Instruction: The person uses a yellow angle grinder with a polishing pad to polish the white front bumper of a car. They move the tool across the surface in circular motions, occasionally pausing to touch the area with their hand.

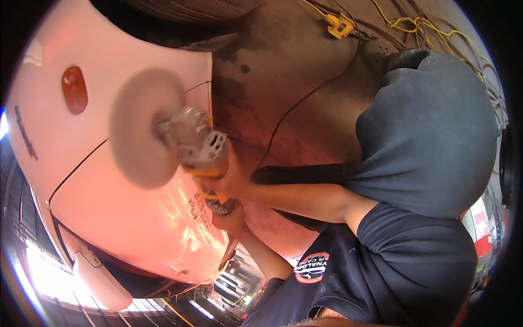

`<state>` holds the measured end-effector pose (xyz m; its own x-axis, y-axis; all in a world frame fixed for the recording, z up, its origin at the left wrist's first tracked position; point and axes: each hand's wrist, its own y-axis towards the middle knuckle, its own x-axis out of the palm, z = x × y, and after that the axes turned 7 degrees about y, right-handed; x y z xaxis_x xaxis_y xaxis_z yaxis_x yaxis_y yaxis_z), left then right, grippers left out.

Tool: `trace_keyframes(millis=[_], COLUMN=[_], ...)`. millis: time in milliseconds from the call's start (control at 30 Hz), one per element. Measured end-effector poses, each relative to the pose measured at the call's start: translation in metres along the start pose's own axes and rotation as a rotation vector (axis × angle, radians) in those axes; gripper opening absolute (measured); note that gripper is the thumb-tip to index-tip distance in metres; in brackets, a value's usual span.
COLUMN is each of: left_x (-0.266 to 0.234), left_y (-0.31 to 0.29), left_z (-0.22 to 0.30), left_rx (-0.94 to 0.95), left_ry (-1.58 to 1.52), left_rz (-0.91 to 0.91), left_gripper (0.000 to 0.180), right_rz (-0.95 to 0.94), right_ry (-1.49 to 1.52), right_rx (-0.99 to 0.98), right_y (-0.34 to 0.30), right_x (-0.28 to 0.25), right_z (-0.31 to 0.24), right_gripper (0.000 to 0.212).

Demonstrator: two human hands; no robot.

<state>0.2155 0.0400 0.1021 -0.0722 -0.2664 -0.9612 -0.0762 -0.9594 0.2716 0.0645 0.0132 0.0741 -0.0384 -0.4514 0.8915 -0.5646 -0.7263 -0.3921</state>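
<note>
A yellow and silver power polisher [204, 147] is held against a pinkish-white car body panel [103, 201]. Its round grey pad [146, 128] is blurred by spinning and lies over the panel near a seam. My right hand [235, 177] wraps round the yellow body behind the metal head. Lower down, my left hand [230, 219] grips the rear end of the tool. Fingers of both hands are partly hidden by the polisher. An orange side marker lamp [74, 90] sits on the panel left of the pad.
A tyre [190, 8] shows at the top. The car's side mirror [101, 280] juts out at lower left. A black cord [297, 103] crosses the floor to a yellow outlet box [340, 26], with tangled cables [430, 24] farther right. My grey-clad knee [430, 131] is bent at right.
</note>
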Motion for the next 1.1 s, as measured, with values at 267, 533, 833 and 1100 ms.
trace_keyframes(millis=[267,533,833,1100], left_x=[-0.004,0.036,0.049,-0.014], left_y=[0.000,0.004,0.000,-0.004], left_z=[-0.012,0.025,0.036,-0.004], left_rx=[-0.014,0.139,0.154,0.175], left_ry=[-0.126,0.487,0.597,0.024], left_rz=[0.059,-0.046,-0.052,0.170], left_gripper=[0.050,0.041,0.037,0.042], right_rz=[-0.073,0.081,0.117,-0.093], right_ry=[-0.066,0.286,0.185,0.082], right_rx=[-0.061,0.179,0.218,-0.023], right_y=[-0.006,0.048,0.061,-0.008], right_x=[0.004,-0.064,-0.075,-0.006], right_z=[0.010,0.037,0.018,0.025], right_gripper=[0.108,0.075,0.062,0.103])
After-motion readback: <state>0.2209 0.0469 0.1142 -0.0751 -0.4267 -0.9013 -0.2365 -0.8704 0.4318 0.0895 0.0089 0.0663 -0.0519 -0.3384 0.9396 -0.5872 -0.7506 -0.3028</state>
